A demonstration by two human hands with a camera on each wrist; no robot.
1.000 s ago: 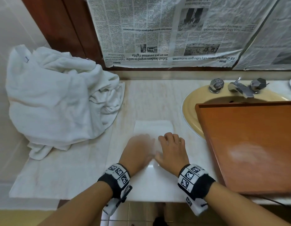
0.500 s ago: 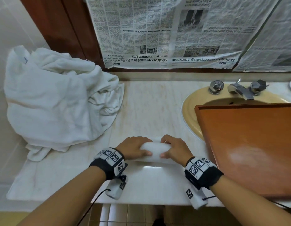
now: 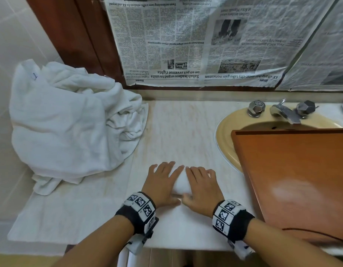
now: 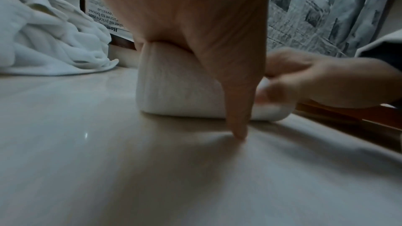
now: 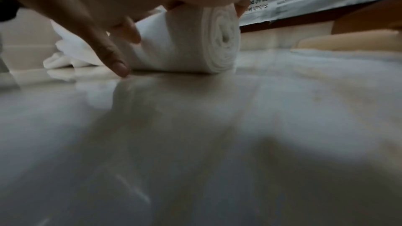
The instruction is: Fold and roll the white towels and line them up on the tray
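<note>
Loose towel pile (image 3: pixel 66 120) heaped at counter's (image 3: pixel 178 128) left end. Centre: left hand (image 3: pixel 163 183) and right hand (image 3: pixel 202 186) flat, fingers straight, pressing rolled towel (image 3: pixel 181 183) lying on counter. Right: wooden tray (image 3: pixel 293 180) over sink (image 3: pixel 227 132).

The pale marble desk (image 3: pixel 178 132) carries a rolled white towel (image 3: pixel 181 183) near its front edge, lying on its side with the spiral end showing in the right wrist view. A heap of loose white towels (image 3: pixel 70 124) sits at the desk's left end. At the right, a yellow sink (image 3: pixel 224 135) is set into it, and a wooden tray (image 3: pixel 293 182) rests across the sink and desk.
</note>
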